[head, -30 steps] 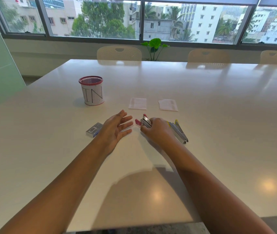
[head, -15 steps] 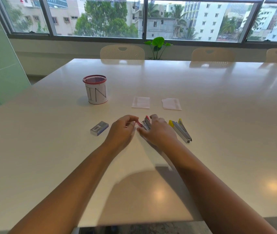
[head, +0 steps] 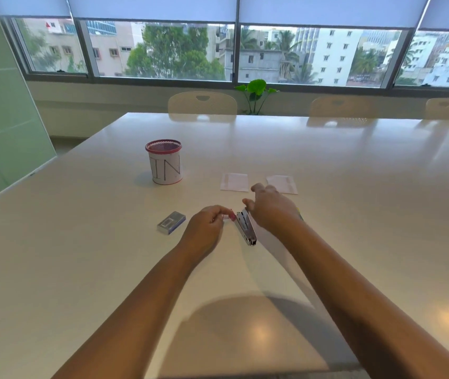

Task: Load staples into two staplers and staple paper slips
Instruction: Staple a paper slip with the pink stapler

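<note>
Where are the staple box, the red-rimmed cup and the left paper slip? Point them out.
staple box (head: 171, 222), head view, on its top face
red-rimmed cup (head: 166, 170), head view, on its lettered side
left paper slip (head: 234, 182), head view, on its middle

I see my left hand (head: 205, 227) and right hand (head: 271, 210) bare, forearms unsleeved, no rings or watch.

The second stapler (head: 300, 214) is almost wholly covered by the right hand (head: 271, 212). The pink front end of the nearer stapler (head: 246, 228) is partly hidden behind the left hand (head: 207, 228), whose fingertips are blurred.
</note>
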A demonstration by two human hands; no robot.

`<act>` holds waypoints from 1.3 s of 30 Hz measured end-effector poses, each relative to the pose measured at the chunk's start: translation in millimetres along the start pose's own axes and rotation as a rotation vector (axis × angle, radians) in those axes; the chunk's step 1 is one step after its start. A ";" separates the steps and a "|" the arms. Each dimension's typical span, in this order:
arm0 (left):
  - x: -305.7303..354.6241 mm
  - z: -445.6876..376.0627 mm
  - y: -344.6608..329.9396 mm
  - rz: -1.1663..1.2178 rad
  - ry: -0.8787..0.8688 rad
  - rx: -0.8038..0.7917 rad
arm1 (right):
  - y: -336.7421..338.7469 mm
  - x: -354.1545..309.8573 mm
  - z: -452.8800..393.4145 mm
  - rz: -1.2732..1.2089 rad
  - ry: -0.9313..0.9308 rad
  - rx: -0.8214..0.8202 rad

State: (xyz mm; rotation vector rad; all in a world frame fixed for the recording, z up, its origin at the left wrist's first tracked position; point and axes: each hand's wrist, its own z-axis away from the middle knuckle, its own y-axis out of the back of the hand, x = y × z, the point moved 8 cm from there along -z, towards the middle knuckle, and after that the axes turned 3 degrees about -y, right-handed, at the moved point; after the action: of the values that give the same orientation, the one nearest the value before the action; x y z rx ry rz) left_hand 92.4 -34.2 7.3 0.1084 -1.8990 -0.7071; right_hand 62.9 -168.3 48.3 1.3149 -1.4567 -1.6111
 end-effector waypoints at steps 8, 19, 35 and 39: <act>-2.9 0.4 -2.5 -0.058 0.006 -0.026 | -28.2 -19.4 -66.4 0.081 0.196 -0.217; -0.3 -2.3 -1.9 -0.113 -0.039 -0.023 | -27.3 -9.1 -85.6 0.072 0.216 -0.264; -1.3 1.2 8.4 0.071 0.029 0.102 | -19.4 0.0 -65.2 -0.027 0.180 0.044; 0.4 0.3 14.3 0.069 0.038 0.157 | 5.5 7.2 -41.2 -0.314 0.148 0.177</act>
State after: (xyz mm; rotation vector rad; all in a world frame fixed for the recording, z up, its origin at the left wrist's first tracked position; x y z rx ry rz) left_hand 95.5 -22.5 15.0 0.1535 -1.9106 -0.5053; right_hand 97.6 -191.3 55.3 1.7992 -1.3795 -1.5612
